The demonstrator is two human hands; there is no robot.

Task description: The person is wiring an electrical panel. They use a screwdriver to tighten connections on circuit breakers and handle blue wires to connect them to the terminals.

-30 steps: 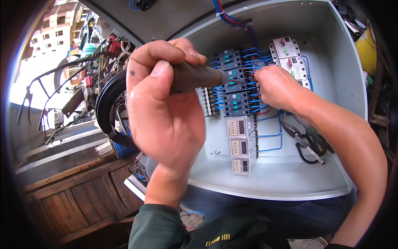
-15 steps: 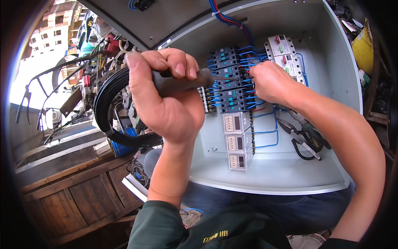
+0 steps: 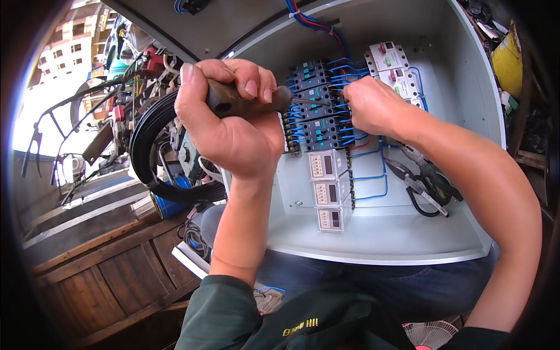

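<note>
My left hand (image 3: 227, 128) is wrapped round the dark handle of a screwdriver (image 3: 220, 99), whose thin shaft reaches the middle black contactor (image 3: 315, 94) in a grey metal enclosure (image 3: 466, 70). My right hand (image 3: 370, 105) is closed at that contactor's right terminals, among blue and red wires; what its fingertips hold is hidden. Other contactors (image 3: 321, 134) stand above and below, with three clear-covered timer units (image 3: 326, 192) under them. Two white breakers (image 3: 385, 58) sit at upper right, and a partly hidden terminal strip (image 3: 291, 137) is at left.
Cutters and pliers (image 3: 420, 181) lie inside the enclosure at lower right. A coil of black cable (image 3: 146, 151) hangs left, before cluttered equipment and a blue drum (image 3: 169, 204). Wooden boards (image 3: 116, 280) are at lower left, a yellow container (image 3: 504, 64) at right. The enclosure rests at my legs.
My left hand has shifted its grip on the handle, thumb now raised along it. The enclosure and my right hand appear slightly higher and further left in the picture.
</note>
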